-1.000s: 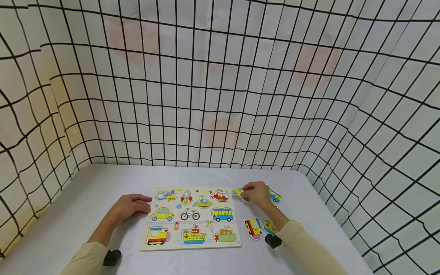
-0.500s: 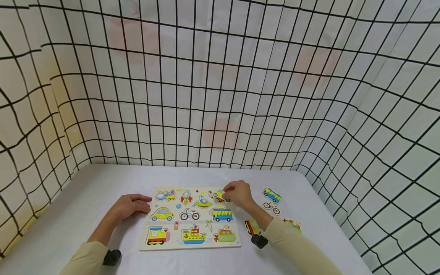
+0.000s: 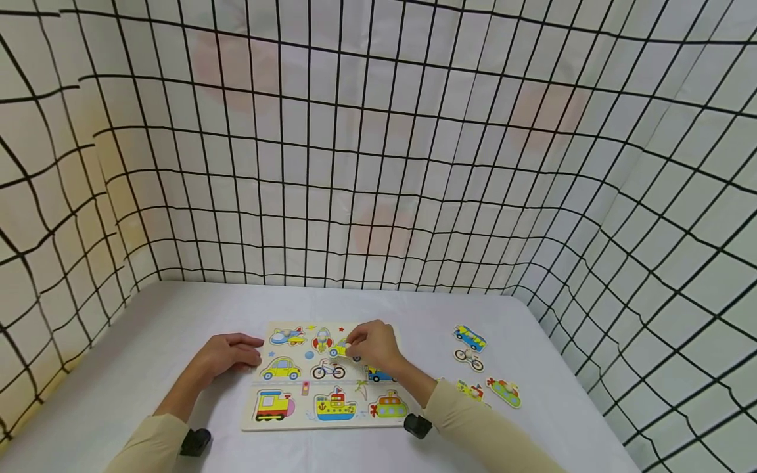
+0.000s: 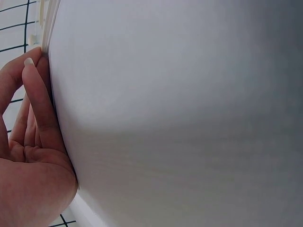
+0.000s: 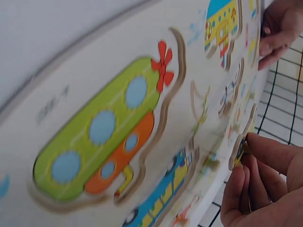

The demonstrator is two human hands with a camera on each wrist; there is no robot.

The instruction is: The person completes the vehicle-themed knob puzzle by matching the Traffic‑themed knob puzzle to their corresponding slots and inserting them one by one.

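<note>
A cream wooden puzzle board point(image 3: 303, 415) with vehicle pictures lies on the table. My right hand point(image 3: 377, 345) is above its upper middle and pinches a yellow car puzzle piece point(image 3: 338, 350) between thumb and fingers. In the right wrist view, the car piece point(image 5: 238, 150) appears edge-on at the fingertips. The board's printed car point(image 3: 281, 368) is to the left of the held piece. My left hand point(image 3: 227, 353) rests on the table with relaxed fingers touching the board's left edge. Airplane point(image 3: 288, 336) and rocket point(image 3: 322, 340) pieces sit in the top row. My right hand hides the top-right part.
To the board's right lie a loose bus piece point(image 3: 470, 337), a bicycle piece point(image 3: 469, 359), a partly covered ship piece point(image 3: 471, 389) and a submarine piece point(image 3: 504, 392). My right sleeve point(image 3: 485, 427) covers that area's front. Black grid netting point(image 3: 378, 197) surrounds the table.
My right hand has carried the car piece leftward from beyond the board's top-right corner to above its upper middle. The left hand stays at the board's edge.
</note>
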